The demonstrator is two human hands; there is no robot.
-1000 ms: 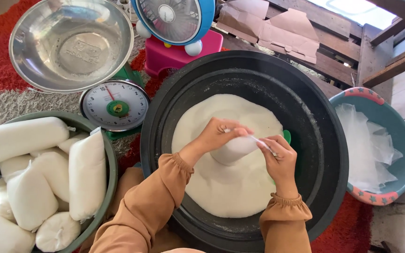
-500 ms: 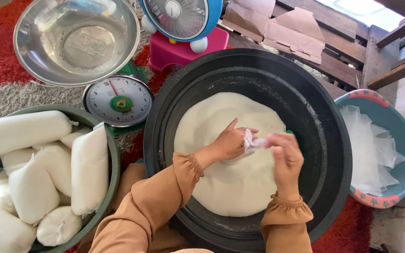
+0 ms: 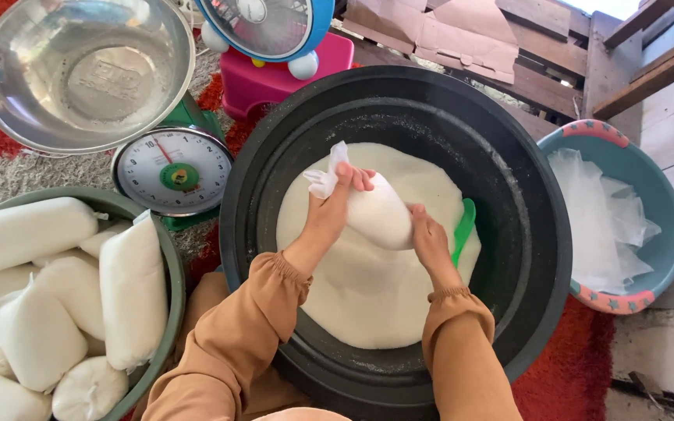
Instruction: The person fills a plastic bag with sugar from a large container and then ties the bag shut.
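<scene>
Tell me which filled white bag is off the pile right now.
The filled bag over the black tub, held by both hands; the other bags lie in the green basin.

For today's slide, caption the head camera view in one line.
Both hands, left and right, lift a filled clear plastic bag over white powder in a round black tub.

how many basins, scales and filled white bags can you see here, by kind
basins: 4 (black tub, green basin, blue basin, steel bowl)
dial scales: 2 ()
filled white bags: about 9, 1 in the hands, the rest piled
total: about 15
</scene>
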